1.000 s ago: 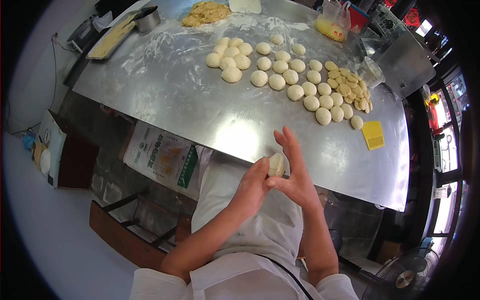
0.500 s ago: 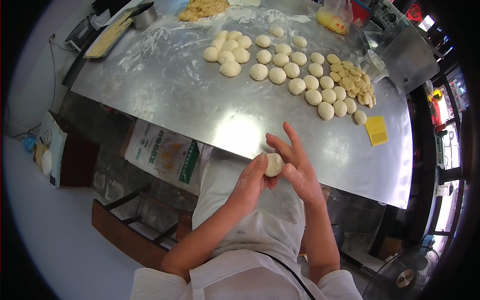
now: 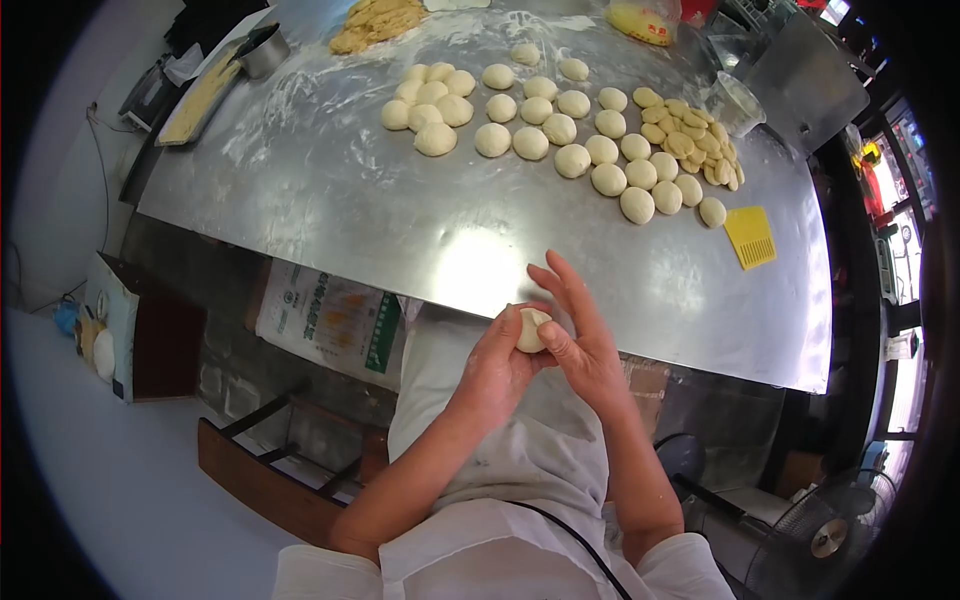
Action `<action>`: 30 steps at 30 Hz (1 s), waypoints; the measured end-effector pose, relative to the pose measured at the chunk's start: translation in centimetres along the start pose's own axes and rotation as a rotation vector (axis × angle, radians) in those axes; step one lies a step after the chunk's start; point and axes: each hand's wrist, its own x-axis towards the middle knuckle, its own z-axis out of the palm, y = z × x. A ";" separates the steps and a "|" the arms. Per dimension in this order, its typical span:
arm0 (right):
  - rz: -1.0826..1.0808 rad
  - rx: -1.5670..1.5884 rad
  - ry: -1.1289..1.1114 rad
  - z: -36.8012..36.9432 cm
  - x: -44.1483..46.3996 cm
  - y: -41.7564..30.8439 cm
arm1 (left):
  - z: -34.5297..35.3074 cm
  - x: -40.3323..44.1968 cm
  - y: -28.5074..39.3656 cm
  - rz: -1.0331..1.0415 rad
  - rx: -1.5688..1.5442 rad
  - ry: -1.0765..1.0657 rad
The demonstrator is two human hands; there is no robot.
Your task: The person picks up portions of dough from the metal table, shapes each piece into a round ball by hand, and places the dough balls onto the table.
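Note:
A pale ball of dough [image 3: 532, 331] is held in front of the apron, just off the table's near edge. My left hand [image 3: 492, 368] is closed round its left side, thumb against the ball. My right hand [image 3: 585, 350] presses its thumb on the dough from the right, its fingers stretched upward past the ball. Farther up the steel table [image 3: 340, 200] lie several round dough balls [image 3: 530, 142], some clustered at the left. A pile of flattened dough pieces [image 3: 690, 140] sits to their right.
A yellow scraper [image 3: 750, 238] lies right of the dough balls. At the back are a large dough mass [image 3: 380, 24], a metal pot [image 3: 262, 52], a long tray [image 3: 200, 100] and a clear tub [image 3: 738, 103]. A wooden chair [image 3: 265, 490] and a fan [image 3: 828, 538] stand on the floor.
My right hand has come in closer, its thumb now on the dough ball. The ball has shifted slightly left between my hands, and the camera view has tilted a little.

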 end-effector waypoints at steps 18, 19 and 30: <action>-0.046 -0.485 0.196 -7.3 0.9 5.7 | 0.6 5.9 3.0 0.883 1.691 0.221; -0.080 -0.557 0.193 -7.2 0.0 6.1 | -0.2 5.2 4.6 0.949 1.549 0.280; -0.308 -0.940 -0.053 -2.5 6.1 5.6 | -7.7 5.8 7.8 0.950 1.900 0.646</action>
